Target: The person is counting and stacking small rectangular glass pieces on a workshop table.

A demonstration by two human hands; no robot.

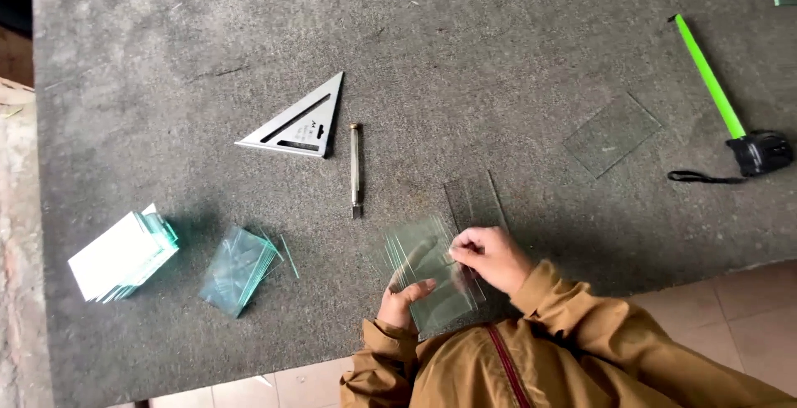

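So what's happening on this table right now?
A person in a tan jacket holds a fanned stack of small glass panes with both hands: the left hand supports it from below and the right hand pinches its top edge. On the grey felt table lie a glass cutter, a metal triangular square, a green tape measure, and two more glass stacks at the left.

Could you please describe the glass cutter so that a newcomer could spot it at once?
Start at the grey felt table and find the metal triangular square near its middle. Just right of it lies the glass cutter, a slim silvery rod pointing towards the person. Unlike the flat glass panes around it, it is thin and pen-shaped.
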